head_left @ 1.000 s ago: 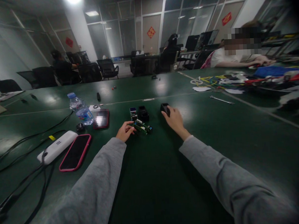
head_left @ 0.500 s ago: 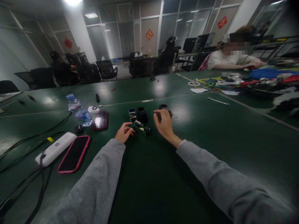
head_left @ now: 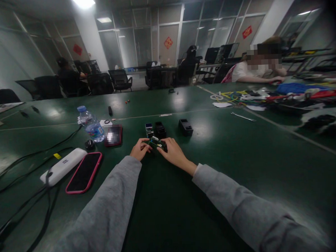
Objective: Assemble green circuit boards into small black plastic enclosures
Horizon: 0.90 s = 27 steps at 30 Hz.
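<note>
A small green circuit board (head_left: 155,142) lies on the dark green table (head_left: 165,200) in front of me. My left hand (head_left: 139,149) pinches its left end with curled fingers. My right hand (head_left: 172,153) closes on its right end, covering part of it. Just beyond the board stand a small blue-topped module (head_left: 149,129) and a black block (head_left: 160,129). A second black box (head_left: 185,127) sits alone further right, apart from both hands.
At the left lie a water bottle (head_left: 90,124), a small dark red item (head_left: 113,135), a white power bank (head_left: 63,166), a pink-cased phone (head_left: 84,171) and black cables (head_left: 26,206). A seated person (head_left: 254,72) works at the cluttered far right, where a metal tool (head_left: 242,116) lies.
My right hand let go of the black box at the right and moved left onto the circuit board. The left hand stayed on the board.
</note>
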Tool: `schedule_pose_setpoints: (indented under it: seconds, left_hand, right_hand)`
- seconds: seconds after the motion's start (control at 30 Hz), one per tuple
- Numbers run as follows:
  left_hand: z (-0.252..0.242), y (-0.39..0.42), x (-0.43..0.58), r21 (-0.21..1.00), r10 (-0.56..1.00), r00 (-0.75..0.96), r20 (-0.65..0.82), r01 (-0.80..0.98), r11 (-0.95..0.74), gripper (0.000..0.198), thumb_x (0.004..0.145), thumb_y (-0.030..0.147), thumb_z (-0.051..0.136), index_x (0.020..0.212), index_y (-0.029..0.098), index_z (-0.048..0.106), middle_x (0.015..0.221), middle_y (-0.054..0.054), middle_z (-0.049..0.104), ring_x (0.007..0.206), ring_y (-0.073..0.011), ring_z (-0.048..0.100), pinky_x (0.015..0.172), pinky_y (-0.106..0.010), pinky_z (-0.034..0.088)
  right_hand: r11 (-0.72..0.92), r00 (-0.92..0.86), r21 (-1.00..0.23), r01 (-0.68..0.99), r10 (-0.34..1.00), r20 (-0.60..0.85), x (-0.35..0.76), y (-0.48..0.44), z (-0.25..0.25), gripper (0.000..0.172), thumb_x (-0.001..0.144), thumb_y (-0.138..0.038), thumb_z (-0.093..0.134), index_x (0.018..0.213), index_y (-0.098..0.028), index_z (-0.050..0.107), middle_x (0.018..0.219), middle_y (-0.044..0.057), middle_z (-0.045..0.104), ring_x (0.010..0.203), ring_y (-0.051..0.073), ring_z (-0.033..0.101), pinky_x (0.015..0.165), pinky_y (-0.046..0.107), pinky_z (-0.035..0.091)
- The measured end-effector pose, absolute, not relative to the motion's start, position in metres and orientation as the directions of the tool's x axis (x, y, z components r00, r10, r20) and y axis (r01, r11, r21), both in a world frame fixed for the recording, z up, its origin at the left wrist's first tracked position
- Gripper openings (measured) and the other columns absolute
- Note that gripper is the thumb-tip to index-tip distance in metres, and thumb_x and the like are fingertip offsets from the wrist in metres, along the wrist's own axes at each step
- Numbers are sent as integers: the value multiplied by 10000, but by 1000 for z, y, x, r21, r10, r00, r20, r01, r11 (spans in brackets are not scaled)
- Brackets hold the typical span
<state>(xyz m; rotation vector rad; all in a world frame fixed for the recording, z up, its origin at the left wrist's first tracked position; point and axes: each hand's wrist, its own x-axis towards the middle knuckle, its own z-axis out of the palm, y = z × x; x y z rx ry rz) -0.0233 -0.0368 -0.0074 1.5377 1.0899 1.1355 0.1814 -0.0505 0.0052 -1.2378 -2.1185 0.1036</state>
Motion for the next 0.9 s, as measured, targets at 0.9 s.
schedule_pose_setpoints:
  seconds: [0.9]
  left_hand:
    - [-9, -37, -24, 953, 976, 56, 209, 213, -216, 207, 800, 272, 584, 960, 145, 552, 655, 33, 577, 526, -76, 536, 546, -235, 448]
  right_hand:
    - [706, -536, -189, 682, 659, 527, 178, -80, 21, 377, 855, -393, 612, 1112, -151, 482, 1184, 149, 490, 1056, 300, 517, 836, 455, 468]
